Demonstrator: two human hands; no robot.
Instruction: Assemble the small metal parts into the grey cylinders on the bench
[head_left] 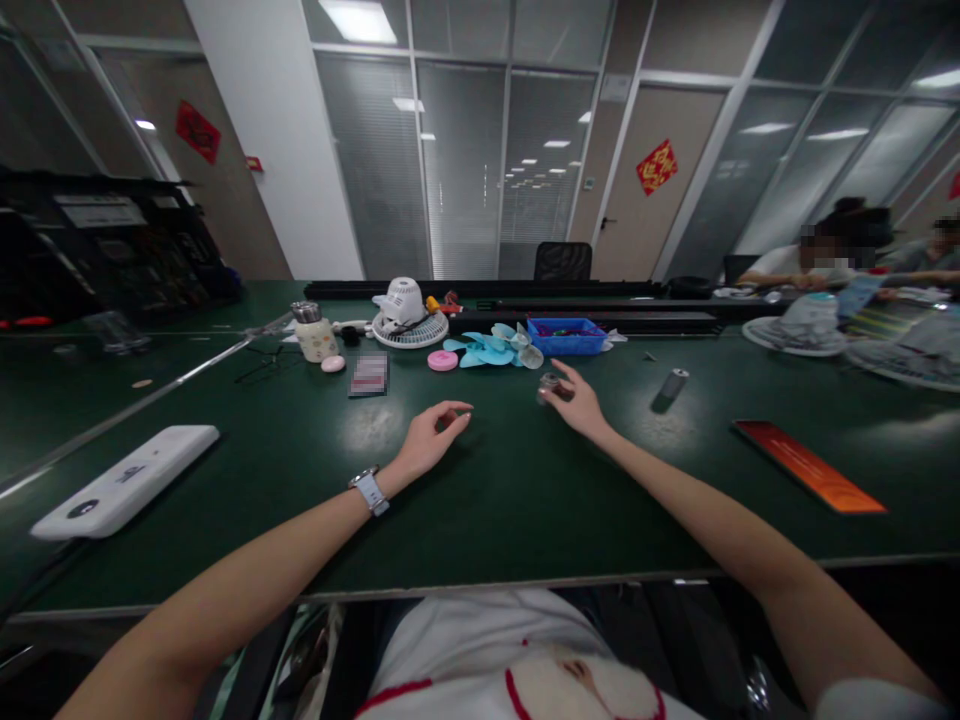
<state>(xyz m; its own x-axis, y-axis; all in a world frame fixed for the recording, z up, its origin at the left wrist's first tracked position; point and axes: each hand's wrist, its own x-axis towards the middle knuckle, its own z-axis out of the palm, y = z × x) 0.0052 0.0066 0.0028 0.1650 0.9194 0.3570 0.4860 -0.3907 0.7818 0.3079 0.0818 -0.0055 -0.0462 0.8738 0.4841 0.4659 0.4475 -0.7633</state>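
Note:
My left hand (431, 435), with a watch on the wrist, rests on the green table (525, 500) with its fingers curled round a small dark part that I cannot make out. My right hand (576, 400) reaches further out and pinches a small metal cylinder (547, 386) between thumb and fingers. Beyond the hands lie a light blue fan blade (491, 347), a pink round cap (442, 360), a white fan grille with its housing (409, 318) and a blue tray of small parts (566, 336).
A second metal cylinder (673, 384) lies right of my right hand, an orange flat strip (806, 465) further right. A white flat device (124, 482) sits at the left, a small jar (315, 332) behind. Other people sit at the far right with fan parts (806, 322).

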